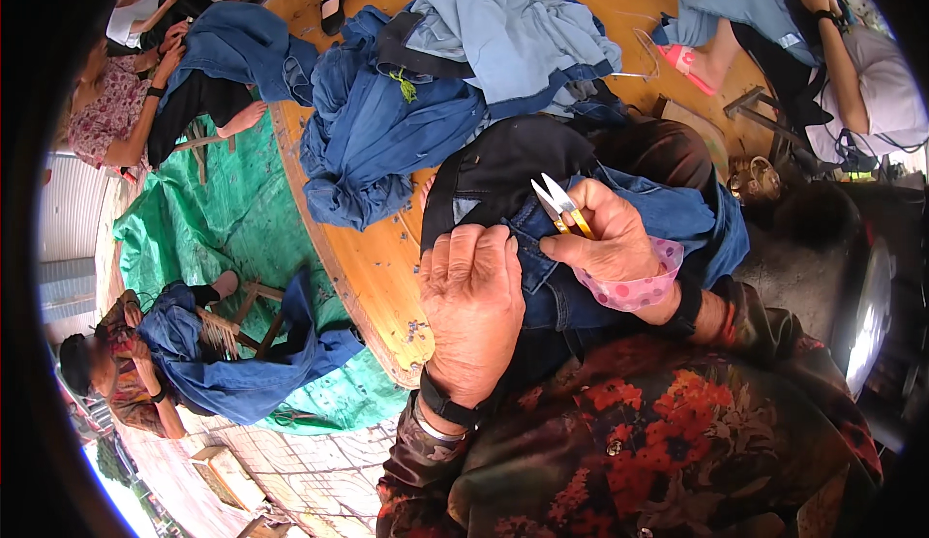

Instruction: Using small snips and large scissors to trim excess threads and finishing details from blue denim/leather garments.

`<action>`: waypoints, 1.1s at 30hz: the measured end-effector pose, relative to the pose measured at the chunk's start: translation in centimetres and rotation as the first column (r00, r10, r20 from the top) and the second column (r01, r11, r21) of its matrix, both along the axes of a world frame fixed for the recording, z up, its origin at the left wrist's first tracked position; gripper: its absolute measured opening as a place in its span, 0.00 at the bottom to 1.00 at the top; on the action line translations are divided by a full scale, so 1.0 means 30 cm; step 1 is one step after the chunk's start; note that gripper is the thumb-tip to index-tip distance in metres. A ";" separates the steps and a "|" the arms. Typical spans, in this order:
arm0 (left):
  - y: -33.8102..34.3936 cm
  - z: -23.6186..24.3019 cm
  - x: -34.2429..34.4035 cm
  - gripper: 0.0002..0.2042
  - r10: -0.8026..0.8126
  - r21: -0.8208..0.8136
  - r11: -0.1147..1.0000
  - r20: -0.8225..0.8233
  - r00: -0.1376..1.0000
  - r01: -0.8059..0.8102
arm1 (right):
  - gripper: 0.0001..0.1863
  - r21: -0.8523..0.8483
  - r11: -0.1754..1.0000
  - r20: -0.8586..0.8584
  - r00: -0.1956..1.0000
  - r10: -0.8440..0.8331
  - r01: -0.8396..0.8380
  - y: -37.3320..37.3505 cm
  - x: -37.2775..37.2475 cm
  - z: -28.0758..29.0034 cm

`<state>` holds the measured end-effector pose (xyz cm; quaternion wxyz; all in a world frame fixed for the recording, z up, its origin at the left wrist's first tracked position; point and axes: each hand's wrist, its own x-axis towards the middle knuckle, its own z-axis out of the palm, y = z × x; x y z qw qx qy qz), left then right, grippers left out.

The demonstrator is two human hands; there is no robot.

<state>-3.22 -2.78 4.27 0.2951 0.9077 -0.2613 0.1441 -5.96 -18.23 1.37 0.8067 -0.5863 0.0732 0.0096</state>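
At the lower left stands a box-like wooden piece (pixel 227 477), and whether anything lies inside it cannot be made out. The right hand (pixel 610 233) pinches a pair of small yellow-handled snips (pixel 559 195) between thumb and fingers, the blades slightly apart and pointing up and to the left, just above the dark denim garment (pixel 540 272) spread over the person's lap. The left hand (pixel 474 296) rests on the same garment with fingers folded under; its thumb and fingertips are hidden, so whether it grips the cloth cannot be told. A pink dotted band (pixel 634 282) circles the right wrist. Part of the garment's far side is lost in folds, and a brassy object (pixel 760 180) at the right is too dim to identify. Beyond the lap, a dark blue denim heap (pixel 387 132) and a pale blue denim piece (pixel 513 30) overlap on the curved wooden bench (pixel 363 282), which has scraps scattered along its edge. A green sheet (pixel 174 219) covers ground at the left, beside a tiled floor (pixel 329 470). Co-workers sit around with denim on their laps, some cut off by the dark rim.
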 end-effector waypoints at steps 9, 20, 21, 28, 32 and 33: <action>0.059 -0.030 0.008 0.04 0.063 -0.168 0.983 -0.078 0.995 -0.076 | 0.14 0.023 1.000 -0.011 1.000 -0.008 0.008 -0.016 0.005 0.001; 0.389 -0.109 -0.020 0.05 0.446 -0.118 0.888 -0.013 0.895 -0.445 | 0.13 0.288 0.957 -0.143 0.989 0.031 0.012 -0.041 0.010 0.041; 0.371 -0.100 -0.029 0.07 0.343 -0.278 0.884 -0.164 0.925 -0.377 | 0.13 0.296 0.955 -0.151 0.988 0.036 0.010 -0.045 0.009 0.039; 0.147 0.051 -0.063 0.08 -0.213 -0.566 0.672 -0.765 0.608 -0.477 | 0.13 0.302 0.953 -0.162 0.986 0.028 0.023 -0.044 0.004 0.047; 0.093 0.038 -0.037 0.08 -0.318 -0.568 0.672 -0.801 0.508 -0.475 | 0.13 0.277 0.961 -0.142 0.989 0.030 0.011 -0.038 0.002 0.038; 0.089 0.023 -0.034 0.07 -0.311 -0.571 0.660 -0.799 0.515 -0.488 | 0.14 0.250 0.968 -0.146 0.989 0.013 0.024 -0.033 0.002 0.039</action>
